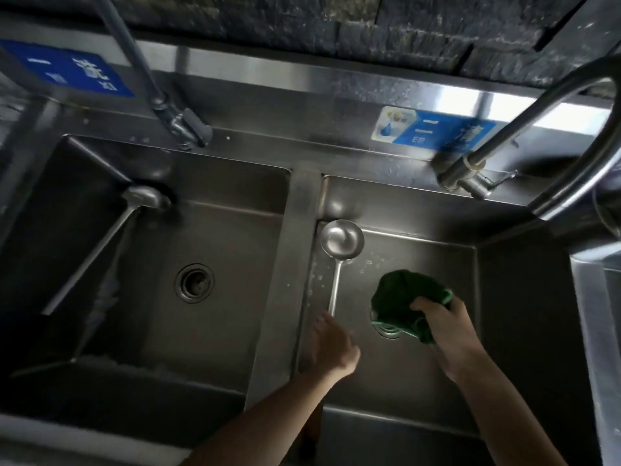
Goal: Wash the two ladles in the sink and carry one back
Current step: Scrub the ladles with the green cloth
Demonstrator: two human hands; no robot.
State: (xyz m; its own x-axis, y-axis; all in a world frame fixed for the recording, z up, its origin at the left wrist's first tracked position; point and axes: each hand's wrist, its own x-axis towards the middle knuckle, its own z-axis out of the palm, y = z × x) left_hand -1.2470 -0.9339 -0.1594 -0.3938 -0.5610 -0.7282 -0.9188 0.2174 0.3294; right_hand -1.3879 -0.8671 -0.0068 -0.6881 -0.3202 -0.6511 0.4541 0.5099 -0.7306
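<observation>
Lying one per sink basin (pixel 215 331), ladles (pixel 341 242) wait; right hand (pixel 447 317) grips cloth (pixel 403 301), left hand's (pixel 331 344) grip unclear.

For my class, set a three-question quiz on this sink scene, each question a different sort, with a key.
1. True or false: both ladles lie in the same basin.
2. Which hand grips the green cloth? A) left B) right C) neither
3. Fill in: the left hand is at the handle of the ladle in the ______ basin.

Key:
1. False: one ladle is in the right basin, the other ladle in the left basin.
2. B, the right hand.
3. right; whether it grips the handle is blurred.
</observation>
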